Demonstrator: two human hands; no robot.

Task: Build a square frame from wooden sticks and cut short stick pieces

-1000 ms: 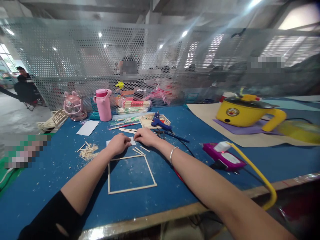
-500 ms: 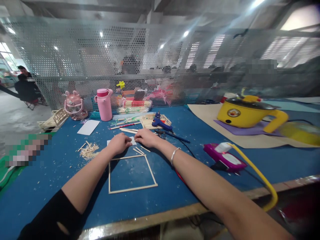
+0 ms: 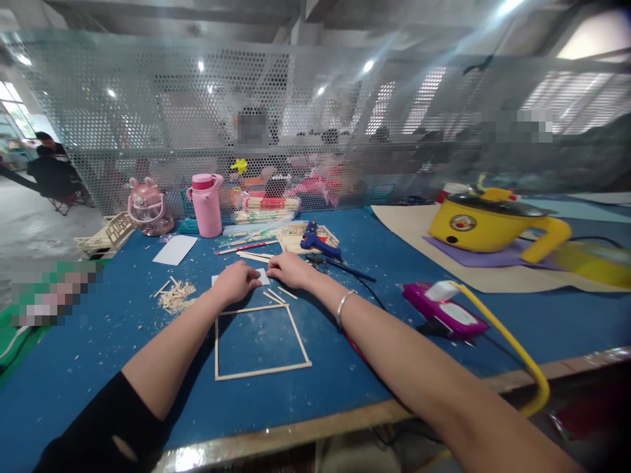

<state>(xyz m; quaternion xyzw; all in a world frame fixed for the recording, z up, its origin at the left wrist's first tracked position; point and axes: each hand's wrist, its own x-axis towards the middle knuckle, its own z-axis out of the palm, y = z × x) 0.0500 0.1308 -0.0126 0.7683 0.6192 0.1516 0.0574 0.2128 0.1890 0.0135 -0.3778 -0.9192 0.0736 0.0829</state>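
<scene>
My left hand (image 3: 238,281) is closed over a small piece of white paper (image 3: 264,278) on the blue table, its fingertips pressed together at the paper. Just to its right, my right hand (image 3: 287,270) is also closed, thumb and fingers pinched at the paper's right edge. What either hand pinches is too small to make out. Nearer to me lies a rectangular frame of thin wooden sticks (image 3: 263,374), flat on the table. A few short sticks (image 3: 274,297) lie between the frame and my right hand. Longer sticks (image 3: 254,257) lie beyond my hands.
Left of my hands is a heap of wood scraps (image 3: 176,296) and a white sheet (image 3: 175,249). Beyond stand a pink bottle (image 3: 206,213) and a blue glue gun (image 3: 319,243) by a wooden tray. At right are a purple power strip (image 3: 446,313) and a yellow electric pot (image 3: 483,223).
Both hands stay at the white paper with almost no movement. The view has shifted very slightly.
</scene>
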